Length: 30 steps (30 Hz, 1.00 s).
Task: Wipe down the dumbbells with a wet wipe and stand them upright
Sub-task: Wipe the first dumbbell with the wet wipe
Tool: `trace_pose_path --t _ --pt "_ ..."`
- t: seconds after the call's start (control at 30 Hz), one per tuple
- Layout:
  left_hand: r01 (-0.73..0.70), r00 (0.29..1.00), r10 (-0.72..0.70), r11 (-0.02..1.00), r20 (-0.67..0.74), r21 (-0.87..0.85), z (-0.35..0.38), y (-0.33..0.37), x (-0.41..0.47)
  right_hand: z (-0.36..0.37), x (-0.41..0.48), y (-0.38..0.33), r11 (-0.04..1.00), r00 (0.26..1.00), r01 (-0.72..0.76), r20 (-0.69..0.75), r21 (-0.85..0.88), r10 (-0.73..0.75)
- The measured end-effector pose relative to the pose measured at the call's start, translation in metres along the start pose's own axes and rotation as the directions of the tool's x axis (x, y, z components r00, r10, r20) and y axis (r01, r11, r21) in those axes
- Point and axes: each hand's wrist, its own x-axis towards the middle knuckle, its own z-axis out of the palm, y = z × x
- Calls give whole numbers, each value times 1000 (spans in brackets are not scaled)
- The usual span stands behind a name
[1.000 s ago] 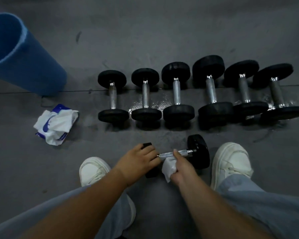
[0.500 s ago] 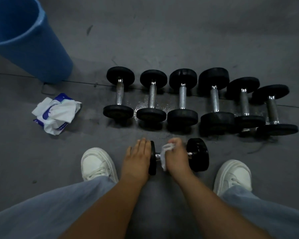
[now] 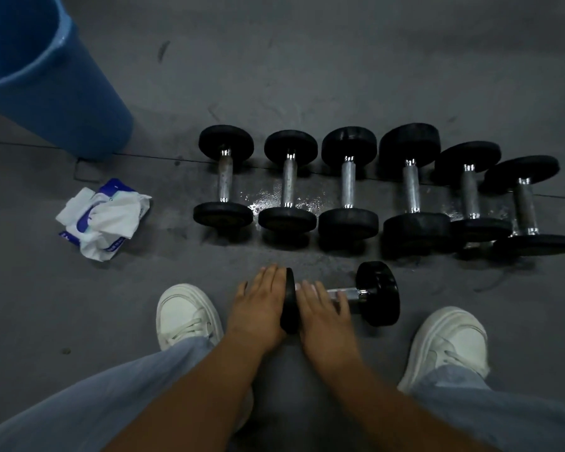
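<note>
On my head feed, the dumbbell (image 3: 377,293) I'm working on lies on its side on the grey floor (image 3: 307,60), crosswise between my two white shoes (image 3: 186,314), its chrome handle (image 3: 338,293) running left to right. My left hand (image 3: 258,305) is flat against the outer face of the left weight head, fingers straight and together, curled round nothing. My right hand (image 3: 323,314) sits just on the other side of that same head, laid over the near end of the handle with the fingers stretched out, not wrapped; it is motion-blurred, and I cannot tell whether a wipe is under the palm. So the left head is sandwiched between my two hands, and the right head sticks out free beyond my right thumb. Just past this, a row of six dumbbells (image 3: 348,187) lies on the floor side by side, handles pointing away from me, none upright. A wet sheen (image 3: 261,200) shows on the floor between the two leftmost ones. Off to the left, well apart from my hands, lies a crumpled blue-and-white pack of wet wipes (image 3: 103,220), and beyond it stands a blue bin (image 3: 46,76).
</note>
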Motion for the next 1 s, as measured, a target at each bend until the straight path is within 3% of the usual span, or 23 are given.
trace_pose_path --t 0.13,0.33,0.5,0.67,0.73,0.8,1.0 --pt "8 1000 -8 1000 28 10 -5 0 4 2 -7 -1 999 998 30 -46 -33 -31" --pt "18 996 -20 1000 85 25 -12 3 7 1 -11 -3 1000 1000 2 11 24 -2" --pt "32 996 -38 997 85 68 -14 3 15 -14 22 3 1000 1000 16 -24 -12 -16" --pt "23 996 -29 998 87 64 -12 2 8 5 -10 -1 1000 1000 12 21 28 -13" --pt "27 995 -35 997 94 78 -15 3 11 -2 6 3 999 999 35 -33 -22 -36" --pt "25 994 -34 996 108 91 -18 3 15 -15 26 2 1000 1000 5 8 -19 -5" --pt "4 988 -19 995 151 98 -22 0 19 1 -7 -2 1000 1000 8 25 -6 -8"
